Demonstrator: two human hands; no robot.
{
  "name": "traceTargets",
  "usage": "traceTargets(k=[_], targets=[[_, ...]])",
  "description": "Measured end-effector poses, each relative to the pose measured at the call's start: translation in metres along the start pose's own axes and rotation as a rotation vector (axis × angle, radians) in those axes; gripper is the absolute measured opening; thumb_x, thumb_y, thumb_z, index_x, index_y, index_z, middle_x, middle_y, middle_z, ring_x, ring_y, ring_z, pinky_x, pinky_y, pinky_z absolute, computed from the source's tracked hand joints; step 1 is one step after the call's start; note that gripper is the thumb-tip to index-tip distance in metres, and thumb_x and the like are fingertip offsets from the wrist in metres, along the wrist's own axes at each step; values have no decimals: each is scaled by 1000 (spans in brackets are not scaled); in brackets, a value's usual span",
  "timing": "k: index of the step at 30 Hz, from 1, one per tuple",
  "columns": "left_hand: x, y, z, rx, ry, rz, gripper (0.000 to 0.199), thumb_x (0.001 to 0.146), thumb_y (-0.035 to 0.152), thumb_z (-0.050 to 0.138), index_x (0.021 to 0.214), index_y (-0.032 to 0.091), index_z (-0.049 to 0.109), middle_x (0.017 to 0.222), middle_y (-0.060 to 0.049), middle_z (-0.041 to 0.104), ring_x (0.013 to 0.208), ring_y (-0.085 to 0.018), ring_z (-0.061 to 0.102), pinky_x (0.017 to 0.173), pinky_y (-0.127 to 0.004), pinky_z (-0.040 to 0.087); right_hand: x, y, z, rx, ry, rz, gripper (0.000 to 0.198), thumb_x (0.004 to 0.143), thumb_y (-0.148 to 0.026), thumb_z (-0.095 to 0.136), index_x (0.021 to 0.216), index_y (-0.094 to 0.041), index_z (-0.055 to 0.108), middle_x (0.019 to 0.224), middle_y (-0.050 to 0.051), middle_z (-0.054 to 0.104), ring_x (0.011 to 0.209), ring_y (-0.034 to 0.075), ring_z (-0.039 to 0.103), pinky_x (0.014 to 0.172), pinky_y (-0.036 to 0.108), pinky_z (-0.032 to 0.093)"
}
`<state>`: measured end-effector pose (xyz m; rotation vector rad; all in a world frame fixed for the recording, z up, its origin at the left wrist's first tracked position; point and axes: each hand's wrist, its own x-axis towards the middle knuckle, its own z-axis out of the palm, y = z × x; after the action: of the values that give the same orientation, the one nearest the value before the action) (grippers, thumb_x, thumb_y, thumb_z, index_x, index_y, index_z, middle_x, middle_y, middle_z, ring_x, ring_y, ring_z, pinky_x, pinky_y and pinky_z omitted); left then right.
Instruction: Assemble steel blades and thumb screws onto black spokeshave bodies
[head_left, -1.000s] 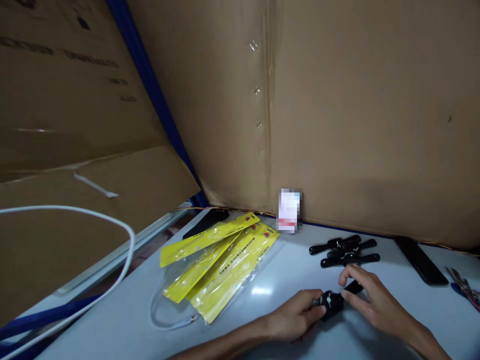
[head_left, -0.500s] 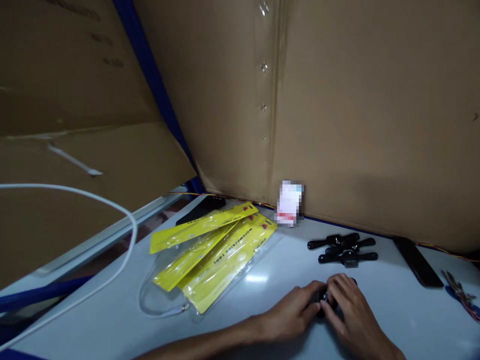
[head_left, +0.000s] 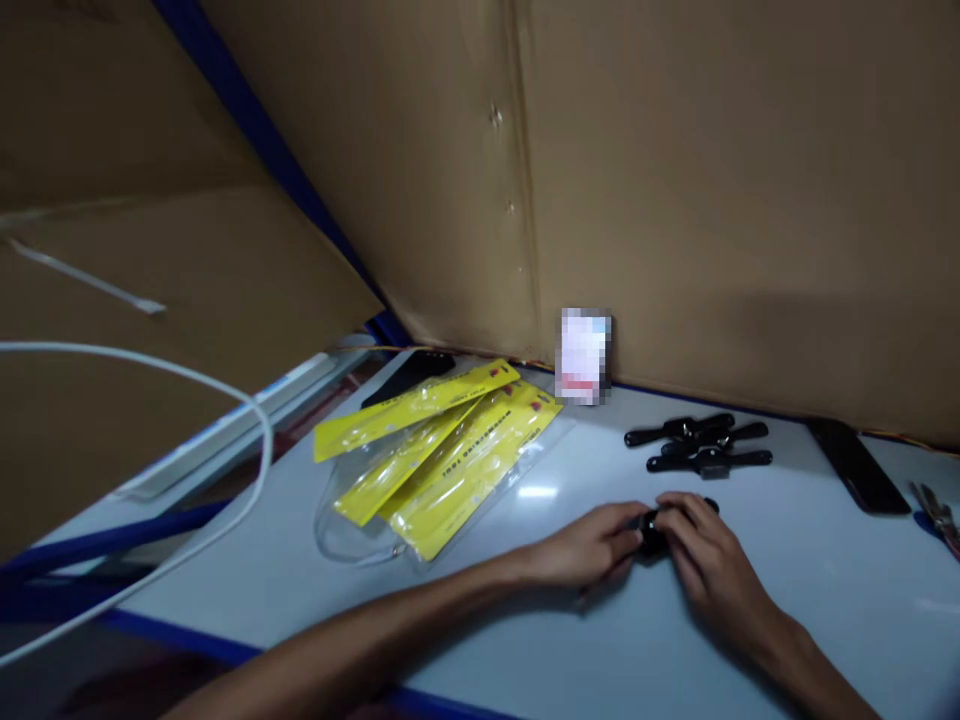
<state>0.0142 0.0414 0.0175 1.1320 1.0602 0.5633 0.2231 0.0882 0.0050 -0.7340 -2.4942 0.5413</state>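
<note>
Both my hands hold a black spokeshave point(head_left: 654, 538) low over the table, right of the middle. My left hand point(head_left: 589, 548) pinches its left end between thumb and fingers. Curled fingers of my right hand point(head_left: 705, 545) wrap its right side, with the handle tip showing beyond them. Most of the tool is hidden by my fingers. Just past my hands, several more black spokeshaves point(head_left: 709, 460) lie in a loose pile.
Yellow cards in clear plastic sleeves point(head_left: 457, 470) lie fanned out to the left. A black phone point(head_left: 859, 468) and keys point(head_left: 934, 510) are at the right. A blurred screen point(head_left: 583, 355) leans on the cardboard wall point(head_left: 720, 200). A white cable point(head_left: 266, 450) loops at left.
The camera has tilted downward, so the table and hands sit higher in view. My hands still grip the spokeshave, and my right hand's fingers now lie more across its top.
</note>
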Motion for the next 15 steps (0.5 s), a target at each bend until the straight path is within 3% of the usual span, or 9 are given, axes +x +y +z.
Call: traceTargets(k=[3, 9, 15], targets=[[-1, 4, -4, -62, -46, -21, 13, 101, 26, 44, 110, 19, 49, 59, 11, 42, 38, -7, 34, 37, -19, 30, 2, 1, -3, 53, -4, -8, 28, 96, -4, 45, 109, -23, 60, 119, 11, 60, 110, 24, 60, 90, 42, 54], [-2, 4, -7, -44, -62, -37, 15, 101, 29, 45, 111, 19, 50, 59, 10, 42, 38, -7, 36, 32, -16, 32, 1, 1, -4, 4, 73, -1, 25, 90, 1, 47, 89, -20, 61, 117, 11, 61, 106, 26, 59, 86, 42, 53], [0, 0, -7, -85, -44, -22, 20, 101, 30, 42, 116, 19, 48, 55, 12, 40, 35, -8, 30, 30, -16, 30, 4, -6, -4, -58, 90, 29, 22, 93, -2, 46, 95, -19, 60, 113, 12, 64, 105, 26, 60, 87, 45, 54]])
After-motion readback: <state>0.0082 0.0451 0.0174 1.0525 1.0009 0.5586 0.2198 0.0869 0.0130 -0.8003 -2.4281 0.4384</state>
